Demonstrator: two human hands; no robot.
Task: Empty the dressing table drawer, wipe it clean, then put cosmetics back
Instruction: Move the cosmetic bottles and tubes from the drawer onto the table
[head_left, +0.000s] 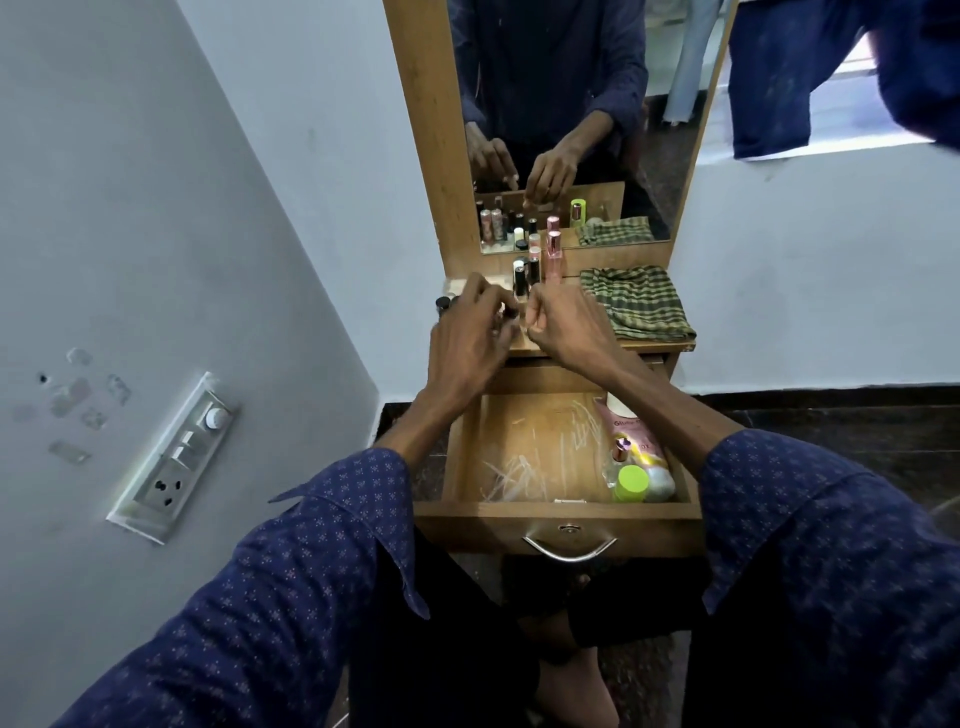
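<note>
The wooden drawer (558, 512) of the dressing table stands pulled open below my arms. At its right end lie a pink tube (631, 434), a small pink-capped bottle (620, 453) and a lime-green-capped bottle (631, 482). The drawer floor bears white scratch marks. On the table top (660, 344) stand several small cosmetic bottles (524, 275) and a tall pink bottle (554, 255). My left hand (467, 343) is curled around small dark-capped bottles at the top's left edge. My right hand (558, 325) hovers beside it, fingers pinched; whether it holds anything is hidden.
A folded green checked cloth (636, 304) lies on the right of the table top. A mirror (561, 119) rises behind it in a wooden frame. A switch and socket panel (174, 457) is on the left wall. Dark cloth (769, 88) hangs at upper right.
</note>
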